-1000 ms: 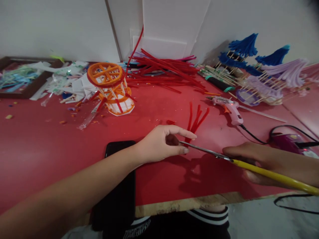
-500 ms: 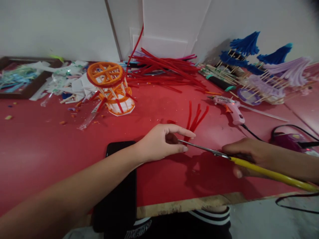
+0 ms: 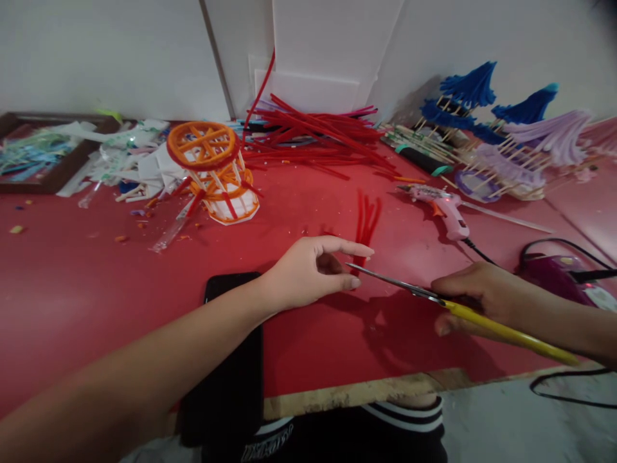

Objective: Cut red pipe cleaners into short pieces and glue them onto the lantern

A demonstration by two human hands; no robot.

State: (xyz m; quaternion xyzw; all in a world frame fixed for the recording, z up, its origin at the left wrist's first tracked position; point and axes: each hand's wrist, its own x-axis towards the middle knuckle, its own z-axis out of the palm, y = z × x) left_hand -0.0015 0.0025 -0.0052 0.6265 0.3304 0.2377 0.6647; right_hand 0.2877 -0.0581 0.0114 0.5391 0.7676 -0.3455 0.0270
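The red bench [image 3: 87, 283] has free room at left, nearer than the orange openwork fuzzy-wire tower [image 3: 219, 177]; the left forearm [image 3: 159, 363] bars its near side. A heap of long red fuzzy stems [image 3: 318, 135] blocks the far middle. Yellow-handled steel scissors [image 3: 453, 306] span the gap between the hands [image 3: 306, 273] [image 3: 482, 292]; a pink plastic glue gun [image 3: 448, 211] obstructs the right.

Behind on the worktop [image 3: 96, 289] — tower [image 3: 205, 151] left, stem pile [image 3: 322, 132] centre, glue gun [image 3: 448, 212] right. In front — phone [image 3: 231, 386] under left forearm [image 3: 159, 360], scissors [image 3: 395, 283] right of left hand [image 3: 313, 270].
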